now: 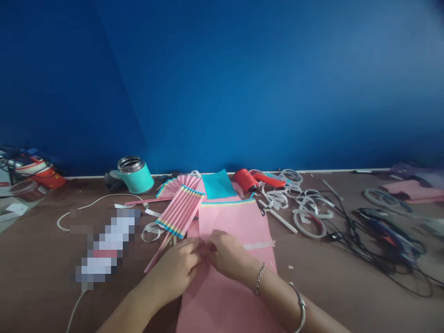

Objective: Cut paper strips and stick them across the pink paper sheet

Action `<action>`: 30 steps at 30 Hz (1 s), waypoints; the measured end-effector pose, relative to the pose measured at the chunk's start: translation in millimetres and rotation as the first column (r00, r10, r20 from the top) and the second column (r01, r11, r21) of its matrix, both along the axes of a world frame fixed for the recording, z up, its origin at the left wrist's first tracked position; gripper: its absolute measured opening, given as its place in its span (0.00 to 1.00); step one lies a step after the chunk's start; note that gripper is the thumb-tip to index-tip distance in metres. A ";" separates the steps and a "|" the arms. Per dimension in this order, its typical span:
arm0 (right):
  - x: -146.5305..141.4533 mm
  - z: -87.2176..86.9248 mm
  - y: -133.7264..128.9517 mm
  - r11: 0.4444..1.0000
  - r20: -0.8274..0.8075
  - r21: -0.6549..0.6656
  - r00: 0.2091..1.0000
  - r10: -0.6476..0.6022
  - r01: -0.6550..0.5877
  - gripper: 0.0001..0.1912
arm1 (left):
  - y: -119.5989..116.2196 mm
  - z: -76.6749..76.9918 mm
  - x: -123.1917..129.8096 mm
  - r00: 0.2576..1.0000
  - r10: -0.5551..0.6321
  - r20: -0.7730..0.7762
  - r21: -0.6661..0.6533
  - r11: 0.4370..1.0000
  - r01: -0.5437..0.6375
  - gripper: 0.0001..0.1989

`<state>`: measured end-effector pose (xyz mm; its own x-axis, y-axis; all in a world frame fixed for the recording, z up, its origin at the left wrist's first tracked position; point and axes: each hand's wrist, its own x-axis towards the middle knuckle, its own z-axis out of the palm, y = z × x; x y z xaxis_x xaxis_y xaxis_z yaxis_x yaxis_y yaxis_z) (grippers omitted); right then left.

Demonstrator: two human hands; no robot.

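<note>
I can read no words, brands, numbers or signs from where I work. The blue-edged pink sheet (232,219) in front of me shows no lettering I can make out. On the surface to my left, the oblong thing (107,247) is pixelated, with a reddish band across it, so any print there is hidden from me. The teal mug (138,178) gives me nothing legible, and the orange container (52,179) at far left is too blurred to read.

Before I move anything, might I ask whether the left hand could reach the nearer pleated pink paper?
Probably yes: the nearer pleated pink paper lies just beyond the left hand, and nothing visible covers it.
</note>
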<state>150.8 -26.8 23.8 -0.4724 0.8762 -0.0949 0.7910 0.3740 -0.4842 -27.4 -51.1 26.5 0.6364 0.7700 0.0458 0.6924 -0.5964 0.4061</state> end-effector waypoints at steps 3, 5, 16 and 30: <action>-2.8 -3.9 0.5 0.999 0.047 0.028 0.998 -0.032 0.030 0.05 | -0.3 -0.4 0.1 1.000 0.007 0.002 0.001 1.000 -0.007 0.22; -1.0 -4.6 3.1 0.999 0.022 0.005 0.998 -0.054 0.054 0.05 | -0.7 -0.8 0.2 1.000 0.022 -0.008 0.008 1.000 -0.022 0.19; 9.5 -5.4 4.6 0.998 -0.196 -0.055 0.981 -0.001 -0.010 0.05 | -1.8 1.5 1.1 0.999 0.030 -0.014 0.022 0.999 -0.030 0.15; 38.4 -0.7 22.4 0.959 -0.329 -0.024 0.903 -0.274 0.282 0.05 | -1.1 -0.8 -0.3 0.999 0.034 0.002 0.002 0.999 -0.034 0.15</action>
